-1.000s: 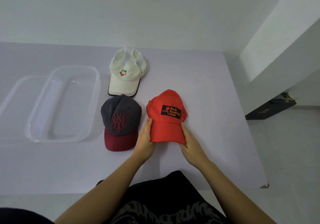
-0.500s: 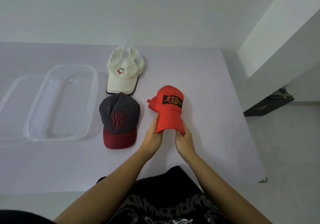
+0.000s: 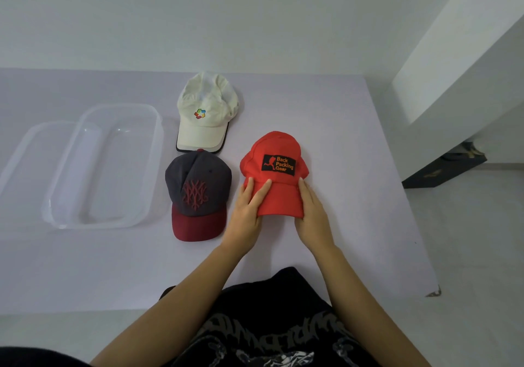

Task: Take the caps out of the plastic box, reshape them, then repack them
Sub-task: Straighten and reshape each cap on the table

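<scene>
1. Red cap (image 3: 279, 196), right of centre: bright red all over, with a black patch (image 3: 278, 163) bearing orange lettering and an orange figure.
2. Grey cap (image 3: 198, 185), centre: dark grey crown, dark red embroidered monogram, dark red brim.
3. White cap (image 3: 208, 102), upper centre: cream white, a small logo in red, yellow, green and blue, black edging on the brim.
4. Plastic box (image 3: 153, 151), left: clear, colourless.
5. Table (image 3: 340, 128): pale lilac.
6. Shirt (image 3: 272, 324), bottom: black with a grey print.

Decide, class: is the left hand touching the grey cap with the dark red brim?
Apart. The head view shows a strip of table between the left hand and the grey cap; its fingers rest on the red cap.
</scene>
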The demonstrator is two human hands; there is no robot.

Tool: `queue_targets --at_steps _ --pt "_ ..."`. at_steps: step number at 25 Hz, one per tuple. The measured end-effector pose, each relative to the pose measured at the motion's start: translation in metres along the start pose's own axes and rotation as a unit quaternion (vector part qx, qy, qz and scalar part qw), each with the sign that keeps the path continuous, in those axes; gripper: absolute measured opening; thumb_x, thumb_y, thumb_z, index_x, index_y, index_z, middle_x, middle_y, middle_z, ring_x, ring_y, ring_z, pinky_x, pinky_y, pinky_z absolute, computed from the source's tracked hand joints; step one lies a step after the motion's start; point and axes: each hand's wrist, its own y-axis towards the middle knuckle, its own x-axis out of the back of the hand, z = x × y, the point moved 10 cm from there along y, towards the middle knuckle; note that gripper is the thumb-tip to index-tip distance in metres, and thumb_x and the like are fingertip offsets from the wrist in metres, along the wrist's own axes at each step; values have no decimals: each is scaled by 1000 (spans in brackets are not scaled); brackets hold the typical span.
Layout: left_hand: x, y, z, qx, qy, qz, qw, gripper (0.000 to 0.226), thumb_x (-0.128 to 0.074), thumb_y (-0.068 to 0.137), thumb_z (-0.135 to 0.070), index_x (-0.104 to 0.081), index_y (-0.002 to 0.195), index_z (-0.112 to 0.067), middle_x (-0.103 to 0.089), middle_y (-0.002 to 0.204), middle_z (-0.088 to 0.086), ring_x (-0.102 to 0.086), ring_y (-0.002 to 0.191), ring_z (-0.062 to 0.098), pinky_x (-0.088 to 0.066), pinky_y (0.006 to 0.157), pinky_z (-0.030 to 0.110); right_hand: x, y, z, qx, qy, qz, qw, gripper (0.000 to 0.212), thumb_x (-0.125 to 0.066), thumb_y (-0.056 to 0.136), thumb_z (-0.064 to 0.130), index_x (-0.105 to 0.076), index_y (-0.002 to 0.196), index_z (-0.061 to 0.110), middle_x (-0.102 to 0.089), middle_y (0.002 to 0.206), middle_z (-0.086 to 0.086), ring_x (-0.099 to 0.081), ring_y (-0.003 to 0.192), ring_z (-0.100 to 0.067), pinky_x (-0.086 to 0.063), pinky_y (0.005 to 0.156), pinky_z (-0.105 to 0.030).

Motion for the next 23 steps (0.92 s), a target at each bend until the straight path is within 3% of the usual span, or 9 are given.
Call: queue_targets --at_steps 4,7,10,14,18,21,23 --pt "1 -2 -2 15 -6 -25 1000 68 -37 94 0 -4 143 -35 -2 159 9 4 146 34 -10 117 47 -3 5 18 32 -6 2 999 71 -49 90 3 -16 149 21 -21 156 -11 -26 142 -26 -37 109 -44" --pt "0 2 2 62 11 -26 998 68 -44 94 -13 -5 150 -22 -2 160 12 4 146 35 -14 117 49 -10 -3 23 30 -22 4 999 67 -43 94 3 -11 149 22 -14 158 -13 -24 143 -29 -36 108 -48" --pt "-2 1 0 76 -14 -30 997 69 -44 95 -14 -2 150 -12 -1 160 10 5 147 31 -11 119 44 -8 -8 23 27 -10 -18 999 66 -41 94 3 -8 149 16 -14 158 -13 -25 142 -30 -34 110 -47" --pt "-4 -2 2 86 -93 -38 991 64 -42 97 -15 -6 150 -16 -10 159 7 -11 147 21 -15 119 35 -8 -7 24 12 12 -22 1000 68 -40 95 4 -2 149 21 -28 154 -9 -37 136 -24 -35 111 -40" --pt "-12 -1 1 108 -181 -7 977 62 -44 96 -12 -15 149 -22 -29 154 4 -33 139 19 -30 113 34 -10 -10 14 -46 125 -33 991 72 -42 91 -4 -6 144 30 -56 130 -11 -57 111 -25 -44 99 -34" --pt "-9 -1 3 102 -168 21 980 63 -48 95 -15 -17 149 -21 -35 150 4 -40 132 17 -33 103 25 -9 -10 11 -37 115 -37 992 73 -41 88 -8 -12 145 28 -54 133 -12 -56 115 -27 -44 100 -34" --pt "-7 4 8 74 -85 51 992 69 -54 92 -18 -15 149 -20 -29 153 6 -38 135 23 -33 107 30 -11 -13 9 -15 83 -32 996 70 -41 88 -9 -18 147 22 -43 145 -12 -47 129 -27 -40 107 -39"
